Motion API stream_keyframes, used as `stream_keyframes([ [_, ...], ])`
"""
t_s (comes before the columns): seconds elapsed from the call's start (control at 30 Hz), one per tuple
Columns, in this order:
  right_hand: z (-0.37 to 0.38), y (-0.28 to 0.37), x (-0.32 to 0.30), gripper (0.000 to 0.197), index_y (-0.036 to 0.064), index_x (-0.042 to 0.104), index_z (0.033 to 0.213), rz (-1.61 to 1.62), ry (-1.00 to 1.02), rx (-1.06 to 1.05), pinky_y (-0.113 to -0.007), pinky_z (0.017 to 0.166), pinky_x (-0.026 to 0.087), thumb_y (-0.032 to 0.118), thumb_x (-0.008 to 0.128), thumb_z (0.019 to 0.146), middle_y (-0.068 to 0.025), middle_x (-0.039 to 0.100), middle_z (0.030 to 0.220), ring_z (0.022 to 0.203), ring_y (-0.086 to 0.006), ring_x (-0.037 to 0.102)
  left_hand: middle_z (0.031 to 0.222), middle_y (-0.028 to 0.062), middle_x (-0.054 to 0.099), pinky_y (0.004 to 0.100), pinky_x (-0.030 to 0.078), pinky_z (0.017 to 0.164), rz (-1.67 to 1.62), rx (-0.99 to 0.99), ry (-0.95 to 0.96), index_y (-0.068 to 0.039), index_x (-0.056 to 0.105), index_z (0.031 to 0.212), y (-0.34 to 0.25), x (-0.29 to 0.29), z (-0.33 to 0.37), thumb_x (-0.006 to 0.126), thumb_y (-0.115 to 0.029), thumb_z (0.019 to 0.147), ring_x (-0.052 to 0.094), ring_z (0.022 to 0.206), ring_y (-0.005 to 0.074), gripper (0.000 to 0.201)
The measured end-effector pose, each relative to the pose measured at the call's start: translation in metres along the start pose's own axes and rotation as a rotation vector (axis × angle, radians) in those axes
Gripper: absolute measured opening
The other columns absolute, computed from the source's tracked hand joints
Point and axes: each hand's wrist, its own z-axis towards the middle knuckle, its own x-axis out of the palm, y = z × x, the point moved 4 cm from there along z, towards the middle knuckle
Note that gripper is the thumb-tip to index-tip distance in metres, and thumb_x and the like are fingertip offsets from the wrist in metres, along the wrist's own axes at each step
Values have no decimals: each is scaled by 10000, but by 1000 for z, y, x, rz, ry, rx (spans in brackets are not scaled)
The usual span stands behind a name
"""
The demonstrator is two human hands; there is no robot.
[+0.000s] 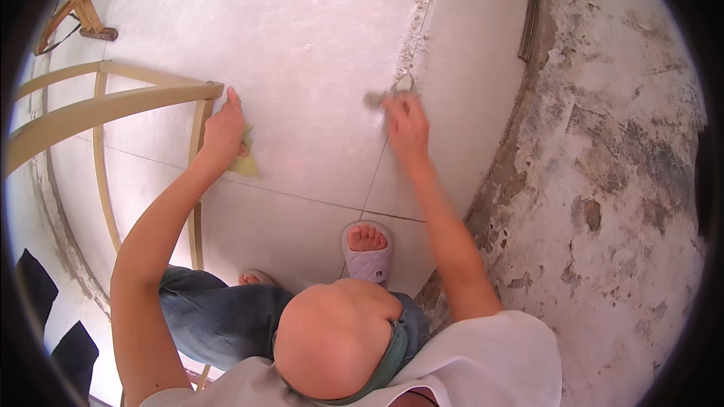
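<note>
My left hand (225, 132) is beside the corner of a light wooden frame (158, 96), its index finger stretched against that corner. Its other fingers are curled round a yellow-green cloth (243, 165), which hangs out below the palm. Over a floor joint, my right hand (408, 122) pinches a small tool with a pale, blade-like tip (405, 83); its exact kind is blurred. A grey-brown smudged piece (373, 99) shows at the left of those fingers. Whitish and brown crumbs (412, 41) lie along the joint just beyond the right hand.
Pale floor tiles (302, 53) spread ahead of me. On the right, a stained, peeling wall (603, 181) borders the floor. Another wooden piece of furniture (89, 11) stands at the far left. My slippered foot (367, 250) rests on the tiles, between my arms.
</note>
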Motion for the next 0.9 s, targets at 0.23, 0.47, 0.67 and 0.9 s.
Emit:
stream_keyframes([
  [0.23,189,-84,27,174,94,629,827,-122,-50,22,-382,676,463,-6,521,734,-117,541,863,788,-299,566,876,165,542,286,494,606,92,-30,-40,154,153,1300,-4,15,4,833,-180,474,593,738,239,1121],
  [0.47,296,-39,-34,164,112,651,870,-39,-344,-10,-369,700,470,42,550,762,-115,550,894,779,-272,572,855,134,547,250,483,594,133,-49,-62,170,175,1289,4,17,7,845,-233,441,588,731,200,1154],
  [0.67,155,-6,-46,283,111,623,930,15,-139,32,-333,616,436,-60,547,717,-105,502,832,691,-255,530,868,135,534,258,486,616,149,-36,9,172,137,1298,0,7,2,855,-254,423,585,750,206,1209],
  [0.9,-158,19,-58,317,79,627,874,24,214,383,-312,611,450,-121,550,642,-89,501,824,721,-236,544,891,191,532,308,498,649,6,13,-16,163,107,1301,1,10,3,865,-213,414,589,787,277,1226],
])
